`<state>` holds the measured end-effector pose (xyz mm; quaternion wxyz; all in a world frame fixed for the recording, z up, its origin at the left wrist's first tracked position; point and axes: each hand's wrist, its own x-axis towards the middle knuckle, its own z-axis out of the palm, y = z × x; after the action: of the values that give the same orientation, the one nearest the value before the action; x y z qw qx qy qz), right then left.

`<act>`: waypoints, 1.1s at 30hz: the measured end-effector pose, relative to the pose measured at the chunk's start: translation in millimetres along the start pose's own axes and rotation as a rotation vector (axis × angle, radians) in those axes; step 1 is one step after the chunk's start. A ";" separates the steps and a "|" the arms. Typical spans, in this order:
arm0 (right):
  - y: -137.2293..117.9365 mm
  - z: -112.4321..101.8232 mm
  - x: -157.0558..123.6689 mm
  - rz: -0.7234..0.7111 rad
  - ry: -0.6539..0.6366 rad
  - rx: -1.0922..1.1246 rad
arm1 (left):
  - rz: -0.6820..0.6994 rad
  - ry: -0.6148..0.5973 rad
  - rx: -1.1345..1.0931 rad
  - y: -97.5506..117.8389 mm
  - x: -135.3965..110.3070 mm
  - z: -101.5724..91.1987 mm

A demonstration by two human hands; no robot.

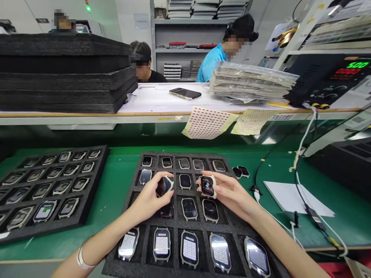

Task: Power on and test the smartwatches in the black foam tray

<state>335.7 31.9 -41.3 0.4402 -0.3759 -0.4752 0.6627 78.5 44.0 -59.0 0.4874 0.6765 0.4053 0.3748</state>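
Observation:
My left hand [150,197] is closed round a smartwatch body with a dark screen [164,185], held just above the black foam tray [136,181]. My right hand [228,191] grips a second smartwatch body [207,185], screen up, over the same tray. Both hands hover above the tray's middle rows. Around them the tray's pockets hold several more watch bodies; those in the nearest row [189,248] show lit screens.
A second foam tray of watch bodies [87,193] lies to the left on the green mat. White cables [301,154] and a paper sheet [292,197] lie at right. On the shelf behind are stacked foam sheets [63,73], a phone [184,93], sticker sheets [207,122]. Two people sit beyond.

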 end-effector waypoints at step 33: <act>3.3 -1.4 -4.9 -0.002 -0.080 -0.058 | -0.081 -0.027 0.026 2.7 -4.2 -0.8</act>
<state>337.9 27.2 -44.5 0.4106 -0.3613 -0.5116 0.6627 76.6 39.9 -56.7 0.4985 0.6709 0.4307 0.3405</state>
